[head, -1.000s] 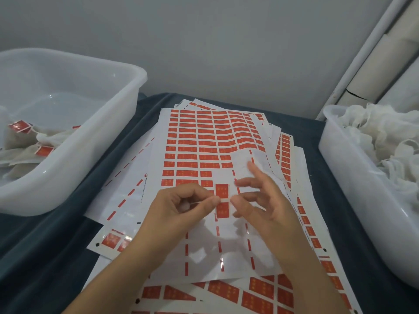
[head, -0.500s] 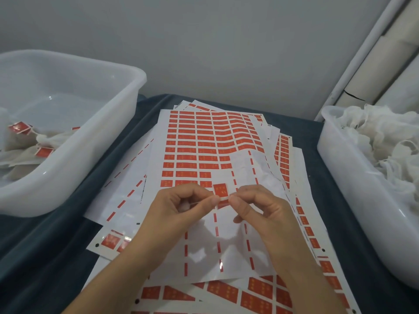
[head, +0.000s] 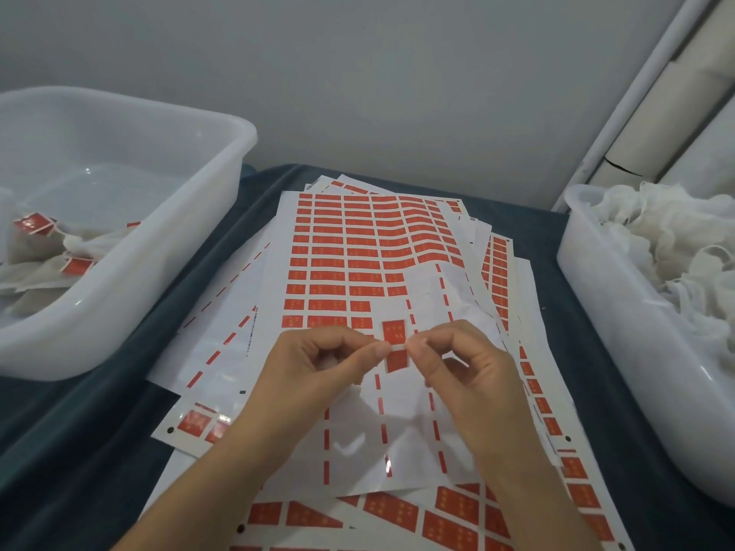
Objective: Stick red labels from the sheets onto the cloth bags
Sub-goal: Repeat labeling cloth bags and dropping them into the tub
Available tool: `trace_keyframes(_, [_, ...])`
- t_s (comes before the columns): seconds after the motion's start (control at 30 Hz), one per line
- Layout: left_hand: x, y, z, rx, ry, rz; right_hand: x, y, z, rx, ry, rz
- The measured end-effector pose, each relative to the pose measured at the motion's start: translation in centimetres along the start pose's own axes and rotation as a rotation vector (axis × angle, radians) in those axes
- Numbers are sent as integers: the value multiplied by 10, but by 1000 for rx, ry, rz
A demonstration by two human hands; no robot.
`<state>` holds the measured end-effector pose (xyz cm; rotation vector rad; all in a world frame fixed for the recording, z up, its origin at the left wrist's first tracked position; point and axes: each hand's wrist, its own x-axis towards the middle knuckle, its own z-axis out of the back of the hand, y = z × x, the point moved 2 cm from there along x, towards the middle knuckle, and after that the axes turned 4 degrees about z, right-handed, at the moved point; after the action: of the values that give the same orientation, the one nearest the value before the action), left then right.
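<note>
A red label stands upright between my fingertips, just above the label sheets. A thin white strip crosses its middle at the spot where both hands pinch. My left hand grips the label's left edge with thumb and forefinger; something white shows in its palm. On the right edge, my right hand pinches the same way. A crumpled white cloth bag lies on the sheet just beyond my right hand. The top sheet carries several rows of red labels; its near half is peeled bare.
A white tub at the left holds cloth bags with red labels. A second white tub at the right is heaped with plain cloth bags. More label sheets are fanned out over the dark blue tablecloth.
My right hand's fingers, spread a second ago, have closed into a pinch on the label's right edge. The left hand has kept its grip almost in place.
</note>
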<state>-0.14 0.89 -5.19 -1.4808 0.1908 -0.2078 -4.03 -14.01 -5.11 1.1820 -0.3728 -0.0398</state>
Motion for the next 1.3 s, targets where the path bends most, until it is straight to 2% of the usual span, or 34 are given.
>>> trace_keyframes(0.17, [0, -4, -1, 131, -78, -64, 1, -3, 3, -16, -64, -35])
trace_keyframes(0.23, [-2, -6, 0, 294, -134, -230, 1, -4, 3, 11, -34, -81])
trace_keyframes(0.3, [-6, -8, -1, 543, -164, -486, 0, -2, 0, 9, 25, -73])
trace_keyframes(0.4, [-10, 0, -5, 706, -145, -667, -1, 2, 0, -90, 38, 45])
trace_keyframes(0.63, [-9, 3, -5, 707, -128, -667, -5, 7, 0, -436, -108, 436])
trace_keyframes(0.73, [-8, 1, -4, 581, -121, -584, -6, 13, 1, -418, -180, 455])
trace_keyframes(0.83, [-8, -7, 0, 163, -131, -236, -5, 15, 8, -7, -237, 194])
trace_keyframes(0.93, [-7, -7, 0, -127, -162, 51, -6, 14, 1, 219, -126, 24])
trace_keyframes(1.1, [-11, -7, -7, -214, -105, 67, -9, 17, -15, 325, -6, -29])
trace_keyframes(1.3, [-12, -6, -8, -227, -53, 31, -10, 12, -14, 440, -38, -81])
